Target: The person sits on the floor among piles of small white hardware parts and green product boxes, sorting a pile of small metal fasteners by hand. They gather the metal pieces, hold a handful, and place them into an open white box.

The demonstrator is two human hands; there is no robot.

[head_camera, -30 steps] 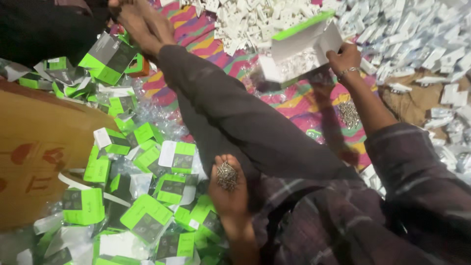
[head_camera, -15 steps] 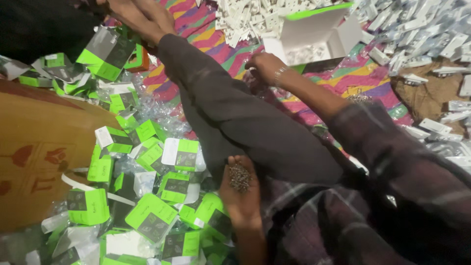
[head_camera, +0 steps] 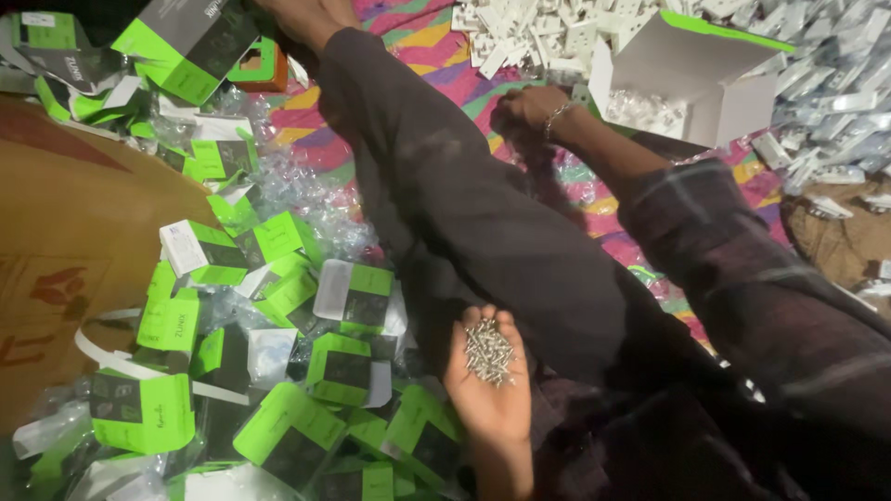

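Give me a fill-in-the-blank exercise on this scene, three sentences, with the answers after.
1. The left hand lies palm up with a small heap of ____ on it.
2. The right hand, with a bracelet at the wrist, is beside an open ____ box.
3. The small cartons strewn on the left are black and ____.

Missing words: screws; white; green.
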